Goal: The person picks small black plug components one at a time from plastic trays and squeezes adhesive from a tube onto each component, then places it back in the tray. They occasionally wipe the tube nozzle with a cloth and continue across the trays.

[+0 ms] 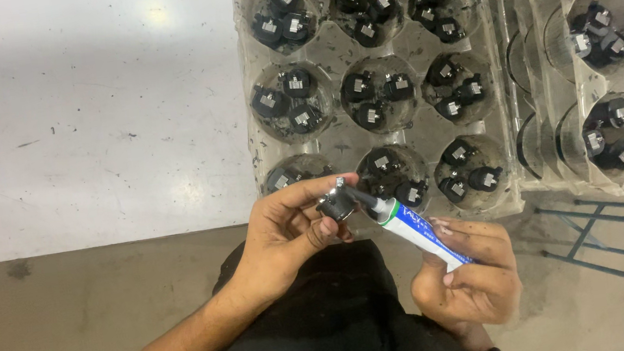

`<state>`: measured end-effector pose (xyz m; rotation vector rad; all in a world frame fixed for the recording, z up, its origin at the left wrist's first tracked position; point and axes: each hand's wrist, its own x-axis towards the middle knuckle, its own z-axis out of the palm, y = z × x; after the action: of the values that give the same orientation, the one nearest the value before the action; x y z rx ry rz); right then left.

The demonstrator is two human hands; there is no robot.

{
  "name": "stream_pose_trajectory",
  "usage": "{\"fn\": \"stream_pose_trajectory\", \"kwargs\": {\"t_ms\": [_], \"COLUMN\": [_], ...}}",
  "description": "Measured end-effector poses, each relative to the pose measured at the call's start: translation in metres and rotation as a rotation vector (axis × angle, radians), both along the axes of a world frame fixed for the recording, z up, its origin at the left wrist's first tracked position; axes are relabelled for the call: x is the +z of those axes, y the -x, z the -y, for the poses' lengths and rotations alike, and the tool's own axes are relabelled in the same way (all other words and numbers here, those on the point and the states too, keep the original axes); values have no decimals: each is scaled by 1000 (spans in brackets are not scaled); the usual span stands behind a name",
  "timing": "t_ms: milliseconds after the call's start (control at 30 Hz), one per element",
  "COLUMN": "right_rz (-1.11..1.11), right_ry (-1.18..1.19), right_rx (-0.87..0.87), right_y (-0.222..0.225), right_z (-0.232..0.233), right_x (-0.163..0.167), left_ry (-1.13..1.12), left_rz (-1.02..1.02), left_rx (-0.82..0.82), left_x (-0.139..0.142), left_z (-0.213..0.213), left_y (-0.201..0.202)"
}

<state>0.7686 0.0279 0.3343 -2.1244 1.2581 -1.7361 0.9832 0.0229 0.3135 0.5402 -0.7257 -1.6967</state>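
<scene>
My left hand (pixel 287 234) pinches a small black round part (pixel 336 205) with a metal tab, held just in front of the table edge. My right hand (pixel 470 271) grips a white tube with blue and green print (pixel 413 226), its dark nozzle touching the black part. Right behind the hands lies a clear plastic tray (pixel 329 54) with round cups, each cup holding a few of the same black parts.
A stack of similar clear trays (pixel 616 67) with black parts stands at the right. The white tabletop (pixel 83 116) stretches to the left. A blue metal stool frame (pixel 621 241) stands on the concrete floor at the lower right. My dark-clothed lap is below the hands.
</scene>
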Motion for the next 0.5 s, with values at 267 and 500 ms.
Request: {"fn": "stream_pose_trajectory", "kwargs": {"t_ms": [267, 500], "right_rz": [6, -16], "right_ry": [-34, -28], "right_rx": [2, 19], "right_y": [3, 9], "right_z": [3, 9], "right_x": [0, -1], "left_ry": [-56, -58], "left_rz": [5, -113], "left_rx": [-16, -21], "left_x": [-3, -7], "left_z": [4, 9], "left_y": [2, 4]}}
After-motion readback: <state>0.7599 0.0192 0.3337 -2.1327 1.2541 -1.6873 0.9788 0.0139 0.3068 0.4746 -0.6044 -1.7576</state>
